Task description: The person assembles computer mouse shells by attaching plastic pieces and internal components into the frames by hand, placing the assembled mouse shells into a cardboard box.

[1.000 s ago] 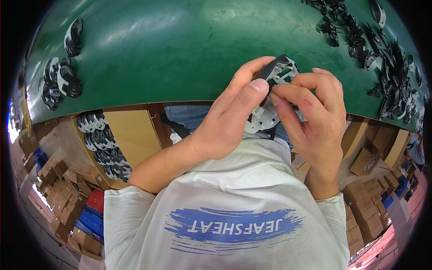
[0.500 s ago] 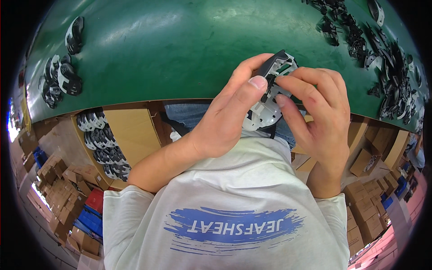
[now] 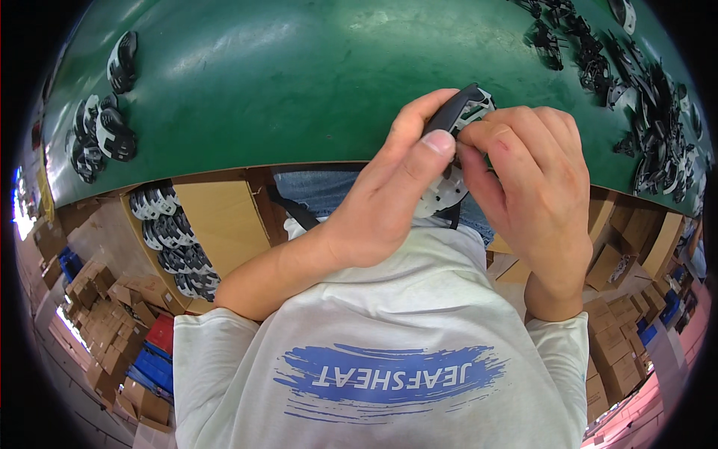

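My left hand (image 3: 400,176) is wrapped round a black-and-white moulded plastic shell (image 3: 446,193), its thumb pressed on the black edge. The shell is tilted above my lap by the table's front edge, with its white, slotted inner side partly showing. My right hand (image 3: 527,161) is closed in a pinch against the inside of the shell, thumb and forefinger together. Whatever lies between those fingertips is hidden. Both hands cover much of the shell's middle.
A green table (image 3: 247,97) spans the far side. Several black-and-white shells (image 3: 116,133) lie at its left, and a heap of black plastic parts (image 3: 658,135) at its right. Below the left edge, an open cardboard box (image 3: 224,224) holds rows of shells. Stacked cartons (image 3: 617,352) stand at right.
My right thumb and forefinger have come together into a tighter pinch inside the shell, and the wrist has shifted slightly right. The left hand keeps its hold, with the shell turned slightly.
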### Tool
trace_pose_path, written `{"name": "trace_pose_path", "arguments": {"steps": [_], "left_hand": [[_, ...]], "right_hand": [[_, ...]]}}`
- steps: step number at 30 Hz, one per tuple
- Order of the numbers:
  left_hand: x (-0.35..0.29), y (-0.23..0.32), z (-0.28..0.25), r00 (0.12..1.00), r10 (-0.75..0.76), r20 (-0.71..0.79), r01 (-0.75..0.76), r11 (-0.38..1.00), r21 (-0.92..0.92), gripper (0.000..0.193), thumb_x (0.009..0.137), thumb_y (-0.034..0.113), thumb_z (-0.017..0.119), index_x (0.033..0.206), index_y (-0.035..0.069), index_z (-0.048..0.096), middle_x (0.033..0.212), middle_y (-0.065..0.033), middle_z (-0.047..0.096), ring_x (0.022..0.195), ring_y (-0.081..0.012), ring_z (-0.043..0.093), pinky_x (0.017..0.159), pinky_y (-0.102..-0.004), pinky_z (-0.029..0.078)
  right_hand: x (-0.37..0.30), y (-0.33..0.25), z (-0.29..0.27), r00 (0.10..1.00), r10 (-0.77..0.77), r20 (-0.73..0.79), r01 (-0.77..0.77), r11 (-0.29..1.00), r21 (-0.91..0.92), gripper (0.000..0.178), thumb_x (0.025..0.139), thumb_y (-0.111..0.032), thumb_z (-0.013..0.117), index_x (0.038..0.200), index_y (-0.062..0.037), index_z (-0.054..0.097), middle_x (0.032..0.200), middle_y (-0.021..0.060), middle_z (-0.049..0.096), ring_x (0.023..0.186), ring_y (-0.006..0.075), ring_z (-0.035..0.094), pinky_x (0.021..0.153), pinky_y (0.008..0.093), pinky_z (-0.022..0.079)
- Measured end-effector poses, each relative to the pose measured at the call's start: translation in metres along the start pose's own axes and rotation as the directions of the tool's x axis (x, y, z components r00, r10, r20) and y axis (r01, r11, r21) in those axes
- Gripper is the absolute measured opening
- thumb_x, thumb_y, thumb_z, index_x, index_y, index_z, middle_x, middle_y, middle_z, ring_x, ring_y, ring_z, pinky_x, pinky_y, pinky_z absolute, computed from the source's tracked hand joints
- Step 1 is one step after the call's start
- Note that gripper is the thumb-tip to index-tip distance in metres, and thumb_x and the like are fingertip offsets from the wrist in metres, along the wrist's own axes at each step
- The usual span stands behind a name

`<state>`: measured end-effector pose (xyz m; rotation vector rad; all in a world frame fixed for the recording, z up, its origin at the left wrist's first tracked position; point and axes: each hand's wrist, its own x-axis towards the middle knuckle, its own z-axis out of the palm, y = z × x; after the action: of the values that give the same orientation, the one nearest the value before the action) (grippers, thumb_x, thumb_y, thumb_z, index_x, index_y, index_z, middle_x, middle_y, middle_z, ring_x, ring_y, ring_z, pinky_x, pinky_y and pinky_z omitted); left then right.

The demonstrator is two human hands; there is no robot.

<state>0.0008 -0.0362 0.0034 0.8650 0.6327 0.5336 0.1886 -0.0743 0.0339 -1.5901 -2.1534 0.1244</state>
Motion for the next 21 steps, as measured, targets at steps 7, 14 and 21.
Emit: {"name": "trace_pose_path", "arguments": {"steps": [7,14,21], "left_hand": [[0.001,0.008,-0.001,0.990,-0.137,0.017,0.138,0.973,-0.184,0.058,0.117,0.038,0.038,0.160,-0.001,0.036,0.144,-0.0082,0.054,0.133,-0.0138,0.049,0.115,-0.0306,0.038],[0.004,0.011,0.000,0.990,-0.139,0.011,0.140,0.984,-0.114,0.058,0.117,0.039,0.038,0.159,-0.002,0.037,0.143,-0.0089,0.055,0.133,-0.0139,0.050,0.115,-0.0303,0.039],[0.003,0.008,-0.002,0.987,-0.163,0.009,0.162,0.972,-0.168,0.060,0.117,0.041,0.037,0.159,-0.001,0.037,0.144,-0.0090,0.054,0.133,-0.0145,0.050,0.115,-0.0300,0.038]], "right_hand": [[-0.002,0.004,-0.004,0.999,-0.001,-0.039,0.004,0.996,0.085,0.029,0.068,0.003,0.084,0.092,-0.0074,0.070,0.093,0.0058,0.070,0.082,0.0269,0.064,0.074,0.0385,0.050],[-0.001,0.013,-0.001,0.998,-0.057,0.000,0.057,0.990,0.130,0.030,0.068,0.003,0.084,0.093,-0.0074,0.071,0.091,0.0055,0.069,0.078,0.0270,0.061,0.070,0.0380,0.050],[0.002,0.011,0.002,1.000,-0.026,0.008,0.024,0.985,0.170,0.028,0.071,0.002,0.086,0.094,-0.0063,0.072,0.091,0.0058,0.070,0.077,0.0267,0.061,0.069,0.0370,0.050]]}}
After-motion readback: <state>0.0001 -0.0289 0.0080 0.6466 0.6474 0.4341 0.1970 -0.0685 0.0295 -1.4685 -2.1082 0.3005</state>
